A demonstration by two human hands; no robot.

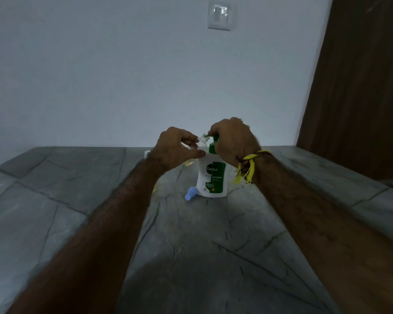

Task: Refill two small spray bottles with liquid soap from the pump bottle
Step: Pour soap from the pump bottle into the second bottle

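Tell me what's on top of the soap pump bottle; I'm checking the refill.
The right hand covers the pump bottle's green pump head. The left hand holds a small clear bottle at the spout. The nozzle tip is hidden.

Plain pale wall across the far side, dim and bluish in low light. White switch plate high on it, right of centre. Dark brown wooden panel leaning in at far right. Grey stone-patterned counter with dark veins, stretching from near edge to wall.
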